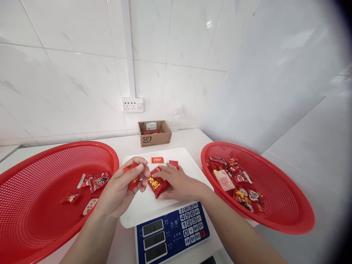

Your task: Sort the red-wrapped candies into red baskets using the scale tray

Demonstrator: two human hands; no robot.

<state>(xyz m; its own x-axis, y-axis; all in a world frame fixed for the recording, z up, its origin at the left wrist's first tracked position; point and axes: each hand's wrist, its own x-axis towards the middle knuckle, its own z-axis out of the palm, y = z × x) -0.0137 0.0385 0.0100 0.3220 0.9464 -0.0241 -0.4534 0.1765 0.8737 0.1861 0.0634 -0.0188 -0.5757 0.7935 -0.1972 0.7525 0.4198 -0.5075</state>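
In my left hand, held over the left part of the scale pan, is a small red packet between bent fingers and thumb. My right hand reaches over a larger red snack packet with yellow lettering on the pan, fingers on its far side and thumb on its near side. The hand hides part of that packet. Beyond my hands, a flat red packet and another red packet lie on the white scale pan.
A blue scale panel with displays and keys faces me. The left red basket holds several packets; the right red basket holds a pile and a pink card. Behind stand a cardboard box and a clear bottle against the tiled wall.
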